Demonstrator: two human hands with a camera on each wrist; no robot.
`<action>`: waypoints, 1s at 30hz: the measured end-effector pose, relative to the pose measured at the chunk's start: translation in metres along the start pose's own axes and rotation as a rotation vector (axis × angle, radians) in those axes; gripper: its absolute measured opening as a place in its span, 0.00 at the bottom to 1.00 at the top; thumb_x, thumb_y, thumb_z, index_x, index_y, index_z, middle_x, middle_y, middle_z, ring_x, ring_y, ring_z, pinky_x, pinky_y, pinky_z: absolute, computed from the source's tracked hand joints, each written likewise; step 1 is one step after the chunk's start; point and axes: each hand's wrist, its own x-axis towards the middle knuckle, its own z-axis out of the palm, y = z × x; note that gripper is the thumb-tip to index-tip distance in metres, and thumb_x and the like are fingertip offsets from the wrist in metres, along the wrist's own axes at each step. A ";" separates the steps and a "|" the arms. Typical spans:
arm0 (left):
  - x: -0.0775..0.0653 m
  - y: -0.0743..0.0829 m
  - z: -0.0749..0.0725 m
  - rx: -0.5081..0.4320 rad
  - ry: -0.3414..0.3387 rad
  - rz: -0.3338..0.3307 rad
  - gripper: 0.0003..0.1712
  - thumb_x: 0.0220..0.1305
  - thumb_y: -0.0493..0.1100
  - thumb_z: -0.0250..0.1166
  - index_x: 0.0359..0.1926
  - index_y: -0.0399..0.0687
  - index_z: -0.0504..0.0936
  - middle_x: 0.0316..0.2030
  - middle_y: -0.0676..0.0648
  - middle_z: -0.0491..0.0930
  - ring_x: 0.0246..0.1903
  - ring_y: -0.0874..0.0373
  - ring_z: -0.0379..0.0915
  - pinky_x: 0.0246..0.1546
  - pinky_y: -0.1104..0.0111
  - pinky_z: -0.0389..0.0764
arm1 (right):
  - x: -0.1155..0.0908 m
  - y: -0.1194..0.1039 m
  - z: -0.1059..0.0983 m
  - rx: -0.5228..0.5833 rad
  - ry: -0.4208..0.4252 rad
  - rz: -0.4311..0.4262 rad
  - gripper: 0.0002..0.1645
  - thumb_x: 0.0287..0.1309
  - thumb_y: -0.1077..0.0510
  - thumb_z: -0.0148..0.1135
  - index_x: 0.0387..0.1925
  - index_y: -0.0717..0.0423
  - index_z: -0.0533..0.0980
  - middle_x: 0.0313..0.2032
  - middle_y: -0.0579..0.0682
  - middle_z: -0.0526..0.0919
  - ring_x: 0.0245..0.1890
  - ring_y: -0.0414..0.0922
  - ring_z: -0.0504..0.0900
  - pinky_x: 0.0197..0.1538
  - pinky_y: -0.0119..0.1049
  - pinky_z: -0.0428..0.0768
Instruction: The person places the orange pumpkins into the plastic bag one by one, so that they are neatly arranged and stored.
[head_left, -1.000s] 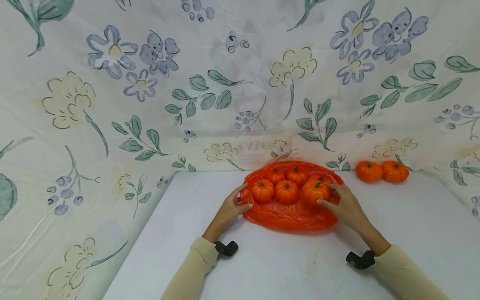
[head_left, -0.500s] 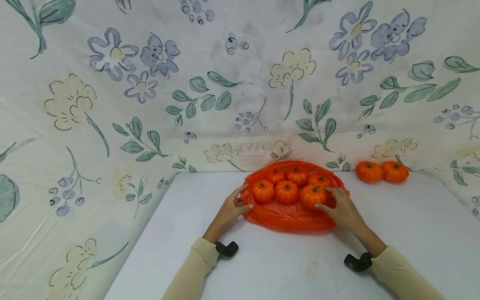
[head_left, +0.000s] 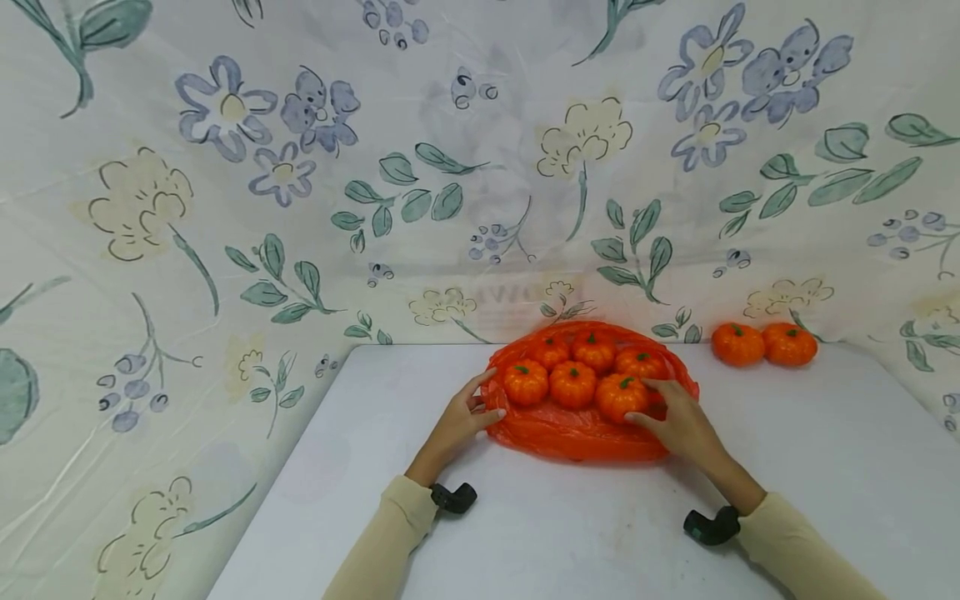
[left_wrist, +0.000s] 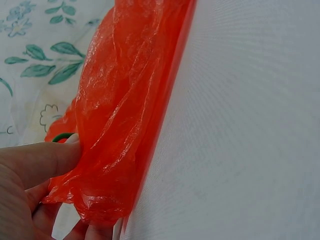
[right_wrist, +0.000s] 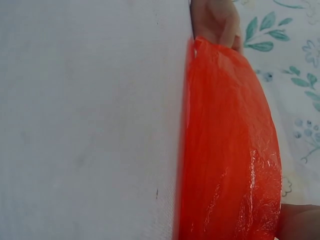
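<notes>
A red plastic bag (head_left: 577, 443) lies spread wide on the table, with several small orange pumpkins (head_left: 573, 385) with green stems inside its rim. At the bag's left edge, my left hand (head_left: 459, 421) grips the plastic, thumb over the film and fingers beneath, as the left wrist view also shows. My right hand (head_left: 686, 423) reaches in over the right rim and holds the front right pumpkin (head_left: 621, 399) between thumb and fingers. In the right wrist view the bag's front wall (right_wrist: 225, 145) hides the pumpkins, and only part of my right thumb (right_wrist: 300, 221) shows.
Two more orange pumpkins (head_left: 738, 344) sit side by side at the table's back right. A flower-print sheet (head_left: 480, 183) hangs behind the white table (head_left: 555, 533). Black wrist mounts (head_left: 454, 497) sit on both wrists.
My right hand has shifted left and slightly toward me with its pumpkin, uncovering the pumpkin behind it and the bag's right rim. My left hand stays put.
</notes>
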 end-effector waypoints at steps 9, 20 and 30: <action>0.001 0.000 0.000 -0.001 0.000 -0.001 0.42 0.63 0.42 0.69 0.75 0.60 0.63 0.71 0.41 0.64 0.56 0.47 0.73 0.53 0.60 0.82 | -0.002 -0.003 0.001 -0.027 -0.024 0.045 0.42 0.57 0.51 0.72 0.67 0.66 0.66 0.61 0.69 0.71 0.63 0.67 0.70 0.60 0.64 0.74; 0.001 0.001 0.000 -0.001 0.000 -0.007 0.42 0.63 0.43 0.69 0.75 0.62 0.62 0.71 0.42 0.64 0.57 0.47 0.73 0.54 0.60 0.82 | 0.000 -0.005 0.000 -0.050 -0.049 0.077 0.44 0.57 0.50 0.72 0.67 0.68 0.65 0.59 0.69 0.72 0.61 0.66 0.72 0.59 0.62 0.76; 0.001 -0.001 0.000 -0.004 -0.004 -0.012 0.41 0.63 0.42 0.69 0.75 0.61 0.63 0.72 0.42 0.64 0.58 0.46 0.73 0.55 0.59 0.82 | 0.000 -0.005 0.000 -0.063 -0.070 0.082 0.45 0.58 0.49 0.71 0.67 0.69 0.65 0.57 0.68 0.72 0.59 0.65 0.73 0.59 0.61 0.76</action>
